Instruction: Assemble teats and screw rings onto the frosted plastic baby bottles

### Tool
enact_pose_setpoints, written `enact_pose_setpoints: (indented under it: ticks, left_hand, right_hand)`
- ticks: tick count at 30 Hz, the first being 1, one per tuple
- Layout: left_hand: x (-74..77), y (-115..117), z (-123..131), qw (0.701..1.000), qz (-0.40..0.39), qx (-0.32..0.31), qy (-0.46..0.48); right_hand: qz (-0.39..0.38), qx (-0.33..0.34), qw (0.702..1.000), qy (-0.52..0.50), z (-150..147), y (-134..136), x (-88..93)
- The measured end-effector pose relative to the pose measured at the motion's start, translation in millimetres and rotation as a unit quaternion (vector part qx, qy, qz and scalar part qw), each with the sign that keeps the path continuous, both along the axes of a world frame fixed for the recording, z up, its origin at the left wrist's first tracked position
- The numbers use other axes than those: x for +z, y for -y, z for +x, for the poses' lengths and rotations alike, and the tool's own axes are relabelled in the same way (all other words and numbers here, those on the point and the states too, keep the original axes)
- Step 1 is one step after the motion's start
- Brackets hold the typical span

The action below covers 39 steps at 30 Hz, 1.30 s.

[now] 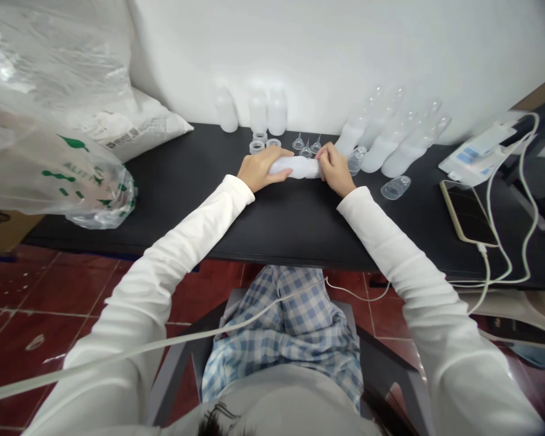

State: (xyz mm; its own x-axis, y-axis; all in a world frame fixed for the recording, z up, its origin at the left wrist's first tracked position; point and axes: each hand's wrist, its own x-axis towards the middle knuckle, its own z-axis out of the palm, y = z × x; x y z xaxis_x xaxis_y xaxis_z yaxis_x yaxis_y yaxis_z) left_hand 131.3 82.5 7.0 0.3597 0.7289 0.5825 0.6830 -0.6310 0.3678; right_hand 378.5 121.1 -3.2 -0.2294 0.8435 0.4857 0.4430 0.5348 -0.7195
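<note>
Both my hands hold one translucent white plastic bottle (297,167) lying sideways on the black table (272,218). My left hand (260,168) wraps its fingers round the bottle's body. At the bottle's right end my right hand (334,169) is closed in a pinch; what its fingertips grip is hidden. Just behind the hands lie a few clear rings (257,146) and small clear nipples (298,143). A clear cap (395,187) rests right of my right hand.
Three upright bottles (252,110) stand against the white wall, and several assembled bottles (393,134) lie in a row at the back right. Plastic bags (49,151) crowd the left end. A phone (469,215), a power bank (479,154) and white cables sit at right.
</note>
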Motion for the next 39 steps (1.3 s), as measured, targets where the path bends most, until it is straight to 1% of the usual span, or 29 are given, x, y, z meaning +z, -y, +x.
enact_pose_setpoints:
  ticks: [3, 6, 8, 9, 11, 13, 14, 16, 18, 20, 22, 24, 27, 30, 32, 35, 37, 39]
  left_hand:
    - [0.1, -4, 0, 0.998, 0.039, -0.038, -0.035]
    - [1.4, -7, 1, 0.995, 0.056, -0.068, -0.038]
    - [2.8, -6, 1, 0.996, 0.052, -0.062, -0.024]
    - [3.1, -5, 2, 0.998, 0.046, -0.052, -0.01]
    - [2.0, -5, 3, 0.999, 0.031, -0.02, 0.039]
    - [-2.5, -9, 3, 0.994, 0.014, 0.013, 0.106]
    - [-6.1, -13, 3, 0.99, 0.002, 0.026, 0.141]
    - [-14.9, -24, 3, 0.979, -0.033, 0.032, 0.197]
    - [-23.5, -33, 2, 0.969, -0.083, 0.013, 0.233]
    - [-28.5, -37, 1, 0.961, -0.123, -0.013, 0.249]
    - [-28.4, -34, 3, 0.953, -0.15, -0.029, 0.26]
    - [-23.3, -25, 5, 0.949, -0.161, -0.026, 0.271]
    - [-11.1, -9, 7, 0.958, -0.127, 0.009, 0.256]
    - [-1.3, 1, 6, 0.984, -0.044, 0.028, 0.168]
    - [1.7, 3, 3, 0.994, -0.004, 0.03, 0.107]
    - [3.9, 5, 0, 0.998, 0.022, 0.026, 0.054]
    - [5.7, 8, 0, 0.998, 0.035, 0.019, 0.038]
    - [7.2, 11, 1, 0.998, 0.042, 0.018, 0.04]
  right_hand:
    - [-0.031, -0.009, 0.999, -0.039, 2, -4, -2.5]
    - [-0.055, -0.039, 0.994, -0.084, -2, 1, 0.7]
    - [-0.036, -0.065, 0.991, -0.108, -6, 8, 4.5]
    - [-0.012, -0.07, 0.991, -0.111, -8, 11, 6.5]
    - [0.053, -0.063, 0.993, -0.089, -10, 16, 10.4]
    - [0.116, -0.025, 0.992, -0.032, -11, 20, 13.8]
    - [0.132, -0.004, 0.991, -0.002, -11, 21, 15.2]
    - [0.131, 0.026, 0.99, 0.04, -10, 23, 17.7]
    - [0.108, 0.038, 0.992, 0.057, -9, 24, 19.7]
    - [0.086, 0.036, 0.994, 0.06, -8, 26, 21.8]
    - [0.074, 0.029, 0.995, 0.066, -7, 28, 23.8]
    - [0.072, 0.013, 0.994, 0.075, -7, 30, 24.8]
    - [0.074, -0.026, 0.995, 0.053, -9, 29, 21.4]
    - [0.042, -0.042, 0.998, 0.011, -11, 22, 12.3]
    - [-0.006, -0.03, 0.999, 0.009, -12, 16, 5.8]
    - [-0.063, -0.028, 0.998, 0.013, -11, 10, -0.3]
    - [-0.069, -0.031, 0.997, 0.003, -11, 9, -2.1]
    - [-0.057, -0.036, 0.998, -0.008, -12, 12, -2.8]
